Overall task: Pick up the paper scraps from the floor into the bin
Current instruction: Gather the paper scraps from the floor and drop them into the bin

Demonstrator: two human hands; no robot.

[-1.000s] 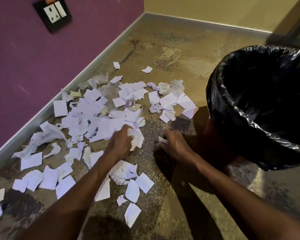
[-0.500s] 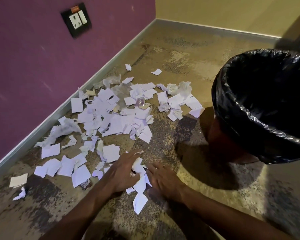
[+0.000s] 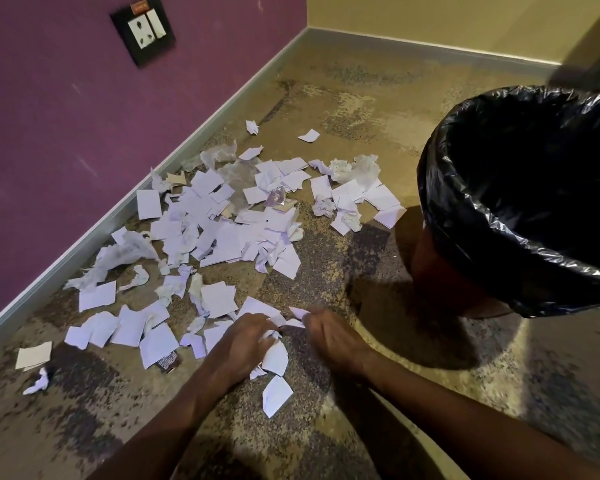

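White paper scraps [image 3: 222, 233] litter the floor [image 3: 413, 393] left of the black-lined bin [image 3: 465, 216]. Left hand [image 3: 243, 344] and right hand [image 3: 329, 336], both palm-down, fingers curled, each grip gathering scraps [image 3: 276, 356] between them.

Low in the frame, left hand [image 3: 243, 344] and right hand [image 3: 329, 336] gathering white paper scraps [image 3: 274, 356] off the speckled floor [image 3: 413, 393]. More loose scraps [image 3: 222, 233] across centre-left; black-lined bin [image 3: 520, 202] at right; wall socket [image 3: 142, 29] upper left.
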